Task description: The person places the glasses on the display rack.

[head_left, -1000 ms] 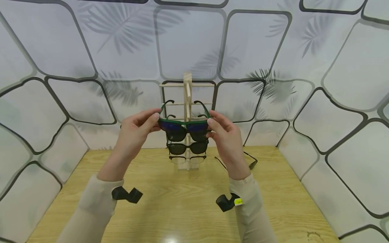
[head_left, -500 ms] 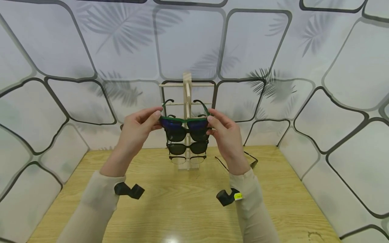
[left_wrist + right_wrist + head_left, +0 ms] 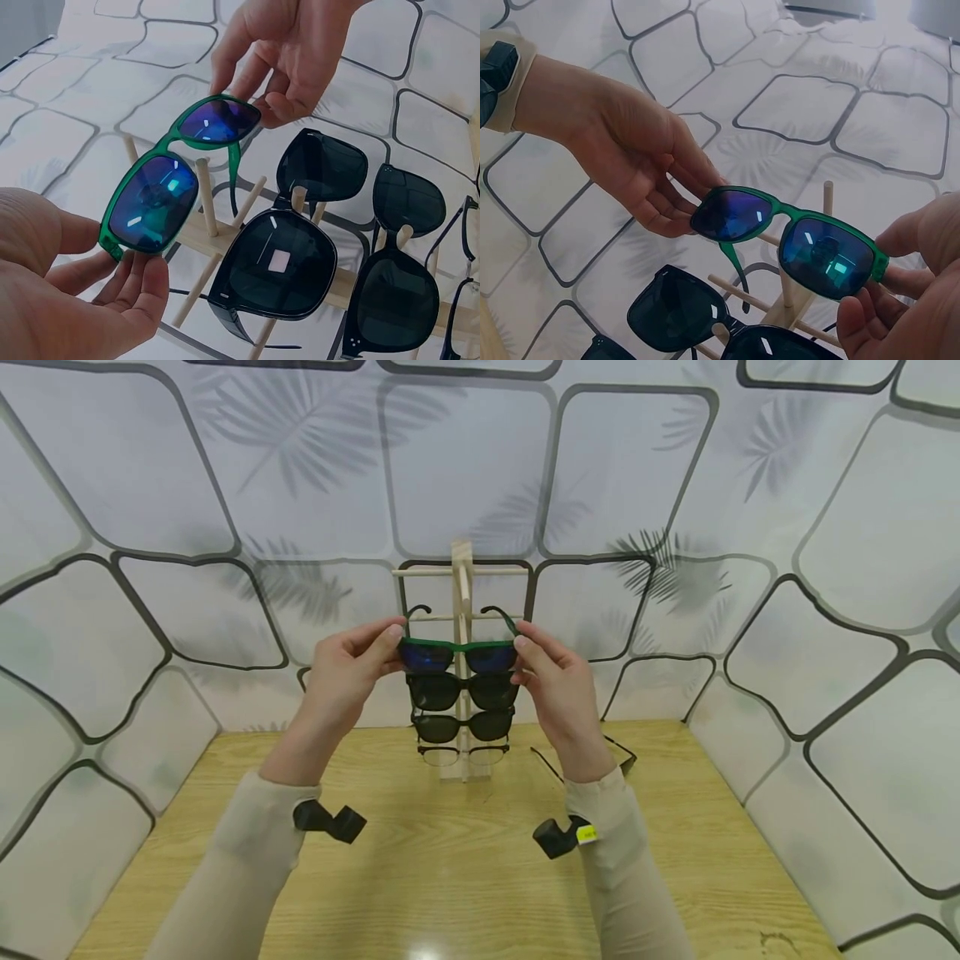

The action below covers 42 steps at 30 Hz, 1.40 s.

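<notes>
The green sunglasses point(image 3: 459, 646) stretch crosswise between the left hand point(image 3: 343, 672) and the right hand point(image 3: 557, 685), their long axis running from one grip to the other, close to level in the head view. Their lenses face back toward the person, and their arms point away from the grip, toward the wall point(image 3: 472, 468). Each hand pinches one end of the frame between thumb and fingers.

Right behind the grip stands a wooden stand point(image 3: 462, 553) with crosswise pegs; whether the held pair touches a peg, I cannot tell. Just below the grip hang black sunglasses point(image 3: 437, 692), then dark sunglasses point(image 3: 437, 727), then clear glasses point(image 3: 487, 748). Farther down spreads a table point(image 3: 450, 843) with yellowish wood grain. Another pair of glasses point(image 3: 628, 766) lies on it, partly hidden behind the right wrist. Beyond the grip and to both sides, the pale wall carries rounded dark outlines and grey leaf prints.

The held pair has a bright green frame, shiny blue-purple lenses catching white and teal reflections, and arms ending in dark, curved tips.
</notes>
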Motion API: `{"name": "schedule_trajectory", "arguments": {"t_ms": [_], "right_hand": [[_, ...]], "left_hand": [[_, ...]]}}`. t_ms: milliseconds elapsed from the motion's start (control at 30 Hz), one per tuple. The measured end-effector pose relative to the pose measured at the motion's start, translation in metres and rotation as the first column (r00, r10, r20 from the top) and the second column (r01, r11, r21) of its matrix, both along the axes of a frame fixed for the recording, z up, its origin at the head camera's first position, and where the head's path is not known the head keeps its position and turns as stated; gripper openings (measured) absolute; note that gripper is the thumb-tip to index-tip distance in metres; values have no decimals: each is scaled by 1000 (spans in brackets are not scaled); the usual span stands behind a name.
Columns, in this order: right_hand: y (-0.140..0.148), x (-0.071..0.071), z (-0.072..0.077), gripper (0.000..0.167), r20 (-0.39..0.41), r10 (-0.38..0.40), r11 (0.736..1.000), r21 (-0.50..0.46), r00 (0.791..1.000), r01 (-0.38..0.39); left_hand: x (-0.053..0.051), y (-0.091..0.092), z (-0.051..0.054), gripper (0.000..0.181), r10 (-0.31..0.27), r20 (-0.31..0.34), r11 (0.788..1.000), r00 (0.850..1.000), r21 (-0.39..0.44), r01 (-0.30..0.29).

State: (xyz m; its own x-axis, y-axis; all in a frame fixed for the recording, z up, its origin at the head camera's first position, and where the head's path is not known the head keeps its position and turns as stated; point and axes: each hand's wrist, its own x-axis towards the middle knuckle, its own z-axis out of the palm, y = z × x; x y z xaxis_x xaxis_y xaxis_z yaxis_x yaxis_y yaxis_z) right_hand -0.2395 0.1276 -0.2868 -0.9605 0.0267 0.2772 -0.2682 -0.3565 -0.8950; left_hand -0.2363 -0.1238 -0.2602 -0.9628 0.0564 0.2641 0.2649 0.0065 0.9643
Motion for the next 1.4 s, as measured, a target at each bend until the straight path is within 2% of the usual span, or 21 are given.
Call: {"name": "schedule_trajectory", "arguments": {"t_ms": [233, 600, 1400], "right_hand": [[1, -6, 2, 38, 21, -14, 1000, -9, 1000, 14], [4, -15, 0, 39, 42, -24, 999, 36, 999, 22], [7, -25, -2, 39, 69, -41, 996, 81, 997, 35]], "left_hand": [[-7, 2, -2, 45, 3, 5, 1000, 1000, -23, -3], [-15, 4, -3, 47, 9, 29, 998, 1000, -63, -7], [-20, 8, -7, 45, 29, 17, 995, 999, -93, -27]]}}
